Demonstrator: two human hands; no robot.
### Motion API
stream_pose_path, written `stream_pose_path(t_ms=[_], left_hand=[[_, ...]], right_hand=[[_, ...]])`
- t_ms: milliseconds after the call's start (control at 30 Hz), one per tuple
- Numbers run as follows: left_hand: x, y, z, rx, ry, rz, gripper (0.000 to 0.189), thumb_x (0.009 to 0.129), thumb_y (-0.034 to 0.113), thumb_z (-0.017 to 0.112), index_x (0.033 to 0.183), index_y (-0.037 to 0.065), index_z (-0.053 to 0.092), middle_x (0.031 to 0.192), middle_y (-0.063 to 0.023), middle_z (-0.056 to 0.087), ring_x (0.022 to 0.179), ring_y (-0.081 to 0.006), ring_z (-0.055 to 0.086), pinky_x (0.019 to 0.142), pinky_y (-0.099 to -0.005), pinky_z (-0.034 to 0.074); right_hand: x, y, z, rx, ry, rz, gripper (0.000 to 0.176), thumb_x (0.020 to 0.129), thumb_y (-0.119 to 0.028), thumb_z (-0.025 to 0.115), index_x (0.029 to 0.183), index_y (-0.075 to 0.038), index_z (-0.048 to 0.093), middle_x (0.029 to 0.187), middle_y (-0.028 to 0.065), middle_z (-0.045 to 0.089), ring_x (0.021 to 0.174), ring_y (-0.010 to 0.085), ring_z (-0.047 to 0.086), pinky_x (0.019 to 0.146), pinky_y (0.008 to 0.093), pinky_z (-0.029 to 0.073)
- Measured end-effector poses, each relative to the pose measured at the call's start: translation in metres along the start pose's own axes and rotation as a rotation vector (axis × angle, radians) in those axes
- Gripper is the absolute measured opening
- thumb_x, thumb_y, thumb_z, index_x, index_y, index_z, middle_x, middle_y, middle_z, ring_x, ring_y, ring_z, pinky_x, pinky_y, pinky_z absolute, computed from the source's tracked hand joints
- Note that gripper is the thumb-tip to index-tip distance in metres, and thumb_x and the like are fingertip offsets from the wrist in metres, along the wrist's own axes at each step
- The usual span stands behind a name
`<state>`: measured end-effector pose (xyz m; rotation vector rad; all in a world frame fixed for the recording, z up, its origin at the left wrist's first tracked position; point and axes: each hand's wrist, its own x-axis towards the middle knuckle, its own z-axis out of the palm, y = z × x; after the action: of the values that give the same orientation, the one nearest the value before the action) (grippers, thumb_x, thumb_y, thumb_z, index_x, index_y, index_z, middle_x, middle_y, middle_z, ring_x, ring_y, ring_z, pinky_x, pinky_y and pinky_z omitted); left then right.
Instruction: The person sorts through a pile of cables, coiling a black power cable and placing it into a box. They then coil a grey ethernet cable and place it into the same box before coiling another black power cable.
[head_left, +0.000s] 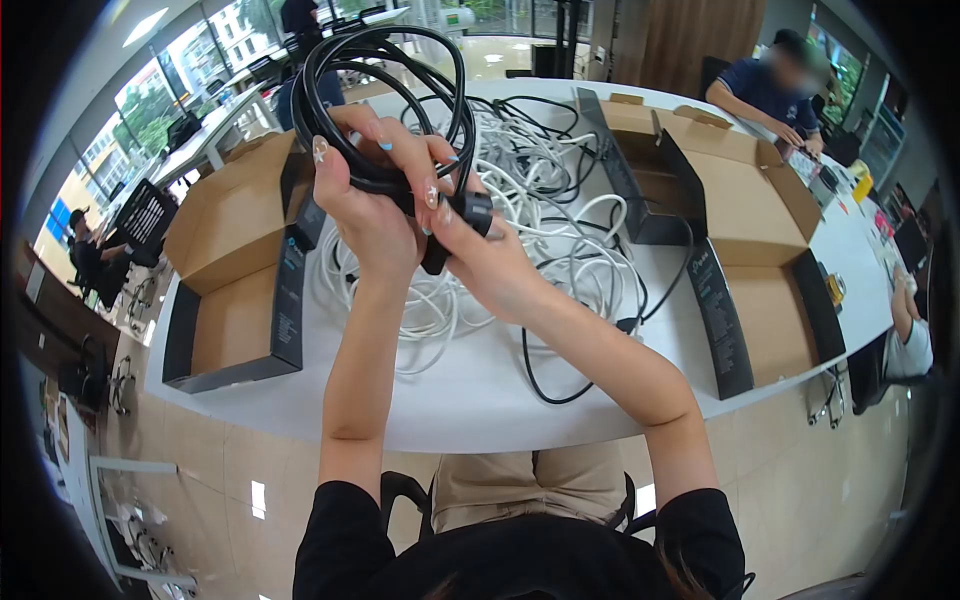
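Observation:
A looped black power cable (313, 95) is raised above the table in front of me. My left hand (372, 195) is closed around the coil, its thumb and fingers pressing the loops together. Close against it, my right hand (490, 265) pinches the cable's black plug (472, 210) at the lower end of the coil. Part of the plug is hidden behind the fingers. Below and behind both hands spreads a tangled pile of white cables (520, 190), with some black cables (560, 395) mixed in.
On the white table (450, 420), an open cardboard box (235, 330) stands at left. More open boxes stand at right, one nearer (765, 330) and one farther back (655, 200). A person (765, 95) sits across the table at far right; another person's arm (905, 310) shows at the right edge.

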<state>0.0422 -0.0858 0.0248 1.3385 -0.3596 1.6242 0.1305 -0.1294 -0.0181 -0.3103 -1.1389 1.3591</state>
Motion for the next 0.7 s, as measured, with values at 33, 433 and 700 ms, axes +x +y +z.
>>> stream_pose_path(t_ms=[33, 433, 700], left_hand=[[-0.003, -0.007, 0.002, 0.076, 0.032, -0.031, 0.033, 0.091, 0.04, 0.03, 0.084, 0.008, 0.038, 0.057, -0.0057, 0.045, 0.05, -0.0139, 0.044, 0.068, -0.0308, 0.042], [-0.03, -0.058, 0.015, 0.356, 0.067, -0.377, 0.024, 0.093, 0.024, 0.045, 0.098, 0.004, 0.058, 0.103, -0.0019, 0.057, 0.088, -0.0061, 0.053, 0.072, -0.0214, 0.042], [-0.035, -0.073, 0.007, 0.592, -0.085, -0.365, 0.019, 0.084, 0.015, 0.059, 0.1, 0.004, 0.058, 0.094, -0.0029, 0.059, 0.086, -0.0107, 0.053, 0.074, -0.0252, 0.041]], right_hand=[[0.0, -0.002, 0.003, 0.118, 0.072, -0.034, 0.059, 0.086, -0.015, 0.06, 0.133, -0.01, 0.026, 0.115, 0.0027, 0.046, 0.108, 0.0123, 0.046, 0.091, 0.0288, 0.039], [0.01, -0.06, -0.041, -0.154, 0.385, -0.356, 0.044, 0.084, -0.003, 0.054, 0.124, 0.0, 0.037, 0.096, 0.0155, 0.062, 0.09, 0.0207, 0.061, 0.081, 0.0311, 0.049], [0.014, -0.078, -0.071, 0.013, 0.593, -0.247, 0.022, 0.08, -0.017, 0.061, 0.094, -0.001, 0.054, 0.072, 0.0077, 0.06, 0.071, 0.0234, 0.065, 0.052, 0.028, 0.052]])
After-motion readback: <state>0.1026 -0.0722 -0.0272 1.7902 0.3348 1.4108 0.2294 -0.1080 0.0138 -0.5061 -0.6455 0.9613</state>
